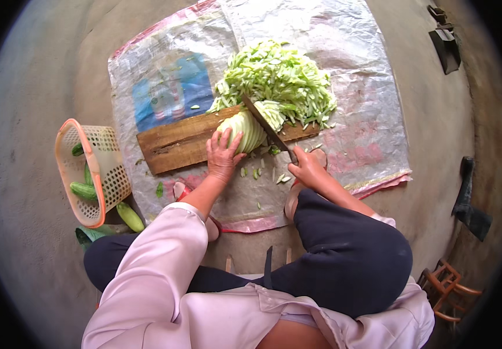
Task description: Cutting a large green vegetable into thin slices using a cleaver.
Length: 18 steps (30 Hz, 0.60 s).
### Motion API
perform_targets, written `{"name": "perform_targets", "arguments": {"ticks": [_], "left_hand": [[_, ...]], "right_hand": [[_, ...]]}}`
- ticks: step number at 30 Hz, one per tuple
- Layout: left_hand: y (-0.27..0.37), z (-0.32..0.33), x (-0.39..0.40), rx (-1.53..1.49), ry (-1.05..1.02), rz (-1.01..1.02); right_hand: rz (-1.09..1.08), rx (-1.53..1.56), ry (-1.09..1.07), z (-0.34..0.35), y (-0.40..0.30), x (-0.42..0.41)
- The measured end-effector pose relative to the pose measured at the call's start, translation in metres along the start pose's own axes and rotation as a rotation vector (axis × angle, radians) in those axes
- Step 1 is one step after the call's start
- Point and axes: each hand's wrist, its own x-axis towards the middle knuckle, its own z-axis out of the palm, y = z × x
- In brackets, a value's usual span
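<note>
A fanned stack of pale green vegetable slices lies on a worn wooden board. My left hand presses on the left side of this stack with its fingers spread. In my right hand is the handle of a kitchen knife. Its dark blade slants across the board, at the right edge of the slices. Cut strips lie just right of the blade. Beyond the board rises a large heap of shredded vegetable, partly spilling onto the board's far edge.
Under the board spreads a woven plastic sheet. At left, a plastic basket lies tipped, with several cucumbers inside. Another cucumber rests beside it on the floor. A small wooden stool stands at far right. My feet flank the sheet's near part.
</note>
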Motion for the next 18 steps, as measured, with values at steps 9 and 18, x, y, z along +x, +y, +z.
{"name": "perform_targets", "arguments": {"ticks": [9,18], "left_hand": [[0.002,-0.001,-0.007,-0.002,0.0,-0.01],[-0.001,0.002,-0.007,0.035,0.0,-0.018]], "right_hand": [[0.007,-0.043,-0.018,-0.007,-0.014,0.002],[-0.007,-0.015,-0.055,-0.009,-0.024,0.007]]}}
